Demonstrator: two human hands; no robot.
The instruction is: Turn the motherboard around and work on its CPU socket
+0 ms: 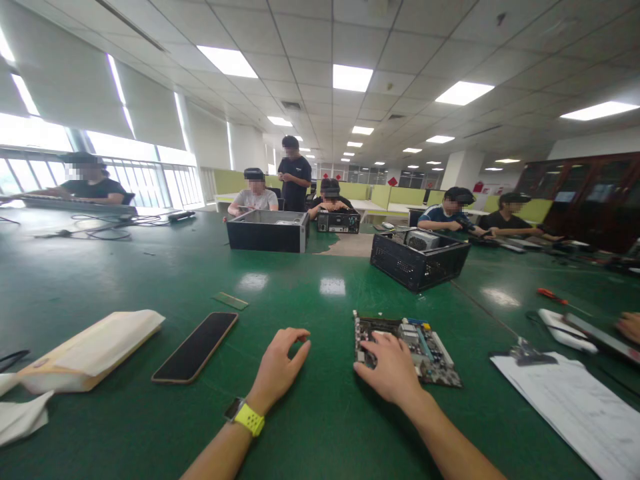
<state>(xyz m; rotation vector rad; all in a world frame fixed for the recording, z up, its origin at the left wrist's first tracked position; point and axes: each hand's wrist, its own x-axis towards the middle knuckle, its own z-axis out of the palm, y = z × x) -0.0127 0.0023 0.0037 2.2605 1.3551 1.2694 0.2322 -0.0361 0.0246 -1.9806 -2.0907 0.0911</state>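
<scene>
My right hand [393,367] lies over the left part of a motherboard [433,353], fingers spread, thumb by the board's near left edge. The palm and fingers hide the parts beneath, so I cannot tell exactly what they touch. The board lies flat on the green table [320,427], with pale slots and connectors showing on its right side. To the left of the board, my left hand [281,363] rests at the table, thumb and curved fingers apart, holding nothing visible. A yellow-strapped watch [249,419] is on that wrist.
Left lie a smartphone [196,347] and a paper-covered packet [95,353]. Right are a clipboard with papers [575,400], a white device [565,330] and a screwdriver [553,296]. Computer cases [417,260] stand farther back. Several people sit around; another person's hand [629,327] shows at right.
</scene>
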